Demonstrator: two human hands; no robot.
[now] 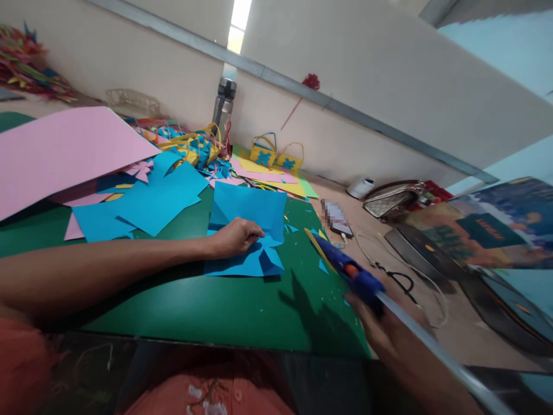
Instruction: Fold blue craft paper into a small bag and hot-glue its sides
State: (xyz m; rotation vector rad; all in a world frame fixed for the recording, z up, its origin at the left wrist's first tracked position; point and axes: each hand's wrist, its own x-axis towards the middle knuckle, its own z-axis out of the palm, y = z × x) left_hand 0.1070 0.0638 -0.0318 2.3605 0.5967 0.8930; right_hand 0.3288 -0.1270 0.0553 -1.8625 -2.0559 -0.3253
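Observation:
My left hand (235, 237) is closed, its fingers curled together on a folded sheet of blue paper (248, 202) lying on the green mat (181, 305). Cut and creased flaps stand up from the paper's near part. Off to the right, my right hand (384, 334) grips a blue glue gun (358, 279), slightly blurred, with its nozzle toward the far left. A long whitish glue stick (432, 343) sticks out of the gun's back end. The gun is apart from the blue paper, and the hand's shadow falls on the mat between them.
More blue sheets (159, 199) and a large pink sheet (73, 150) lie left. Small yellow paper bags (262, 154), scraps and a bottle (224, 104) stand along the wall. A phone (336, 218), its cable and several bags (427, 248) occupy the right side.

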